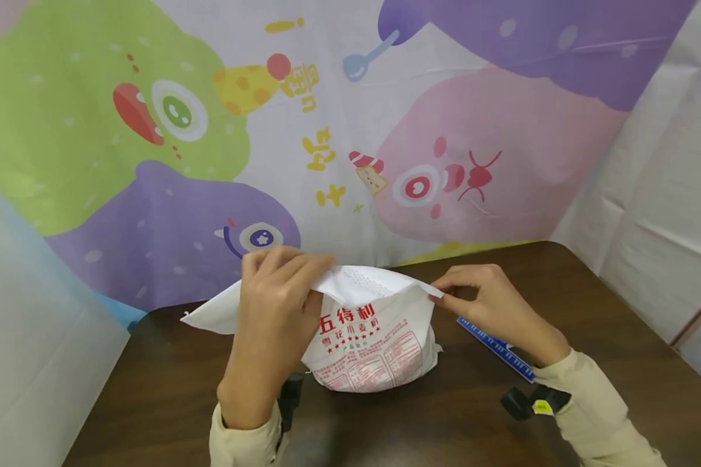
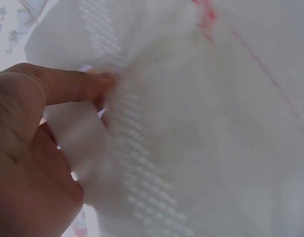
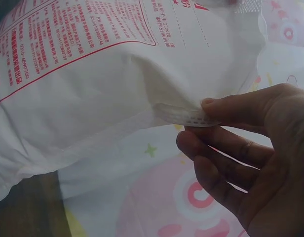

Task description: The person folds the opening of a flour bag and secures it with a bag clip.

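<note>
White bag (image 1: 376, 357) rests on the table (image 1: 158, 395), short of the far edge; my left hand (image 1: 276, 318) pinches its folded top, my right hand (image 1: 491, 308) pinches the top's right-hand end.

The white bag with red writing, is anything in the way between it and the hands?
No, nothing visible is in the way: the left hand and right hand both pinch the top of the white bag. The blue ruler lies on the table to its right, not between.
</note>
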Action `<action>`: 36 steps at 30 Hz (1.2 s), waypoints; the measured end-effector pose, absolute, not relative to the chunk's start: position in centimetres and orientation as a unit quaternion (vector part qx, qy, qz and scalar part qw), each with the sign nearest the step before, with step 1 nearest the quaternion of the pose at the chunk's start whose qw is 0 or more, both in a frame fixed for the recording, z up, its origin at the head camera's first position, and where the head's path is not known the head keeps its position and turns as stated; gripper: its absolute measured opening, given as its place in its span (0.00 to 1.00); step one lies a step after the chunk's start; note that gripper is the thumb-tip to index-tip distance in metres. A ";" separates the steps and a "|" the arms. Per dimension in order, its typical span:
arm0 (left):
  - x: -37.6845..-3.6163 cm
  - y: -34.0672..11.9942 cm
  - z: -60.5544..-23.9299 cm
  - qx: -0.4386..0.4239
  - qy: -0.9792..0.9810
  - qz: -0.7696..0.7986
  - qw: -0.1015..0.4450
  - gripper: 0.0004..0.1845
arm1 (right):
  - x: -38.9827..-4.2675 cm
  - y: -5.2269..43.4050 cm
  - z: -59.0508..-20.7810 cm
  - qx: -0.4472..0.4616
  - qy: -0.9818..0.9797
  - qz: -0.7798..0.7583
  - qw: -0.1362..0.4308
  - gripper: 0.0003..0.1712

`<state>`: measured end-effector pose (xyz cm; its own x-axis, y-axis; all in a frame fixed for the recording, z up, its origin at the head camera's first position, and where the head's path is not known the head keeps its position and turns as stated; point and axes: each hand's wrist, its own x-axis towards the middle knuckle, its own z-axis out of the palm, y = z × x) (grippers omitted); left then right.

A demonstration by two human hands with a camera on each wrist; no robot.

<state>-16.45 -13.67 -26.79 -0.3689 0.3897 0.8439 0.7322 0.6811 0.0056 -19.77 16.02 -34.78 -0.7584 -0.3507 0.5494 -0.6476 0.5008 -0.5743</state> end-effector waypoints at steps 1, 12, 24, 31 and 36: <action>-16.2 -13.6 -26.7 -0.356 -0.802 -0.197 0.437 0.18 | -19.7 16.0 -34.7 0.296 -0.848 0.399 0.187 0.09; -15.6 -13.1 -26.2 -0.407 -0.784 -0.219 0.414 0.19 | -19.6 16.5 -34.5 0.293 -0.859 0.374 0.189 0.08; -15.9 -13.7 -26.5 -0.378 -0.785 -0.241 0.426 0.21 | -19.4 16.4 -34.3 0.303 -0.864 0.361 0.178 0.10; -16.0 -14.2 -26.2 -0.375 -0.784 -0.252 0.426 0.21 | -18.7 15.3 -33.9 0.329 -0.863 0.306 0.232 0.16; -16.0 -14.5 -26.2 -0.379 -0.785 -0.257 0.417 0.20 | -18.3 14.9 -33.7 0.329 -0.869 0.298 0.216 0.19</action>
<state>-16.02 -14.55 -26.21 -0.3643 0.3802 0.8501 0.8100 0.5799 0.0878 -18.30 14.93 -33.74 -0.6900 -0.4433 0.5722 -0.7012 0.6054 -0.3766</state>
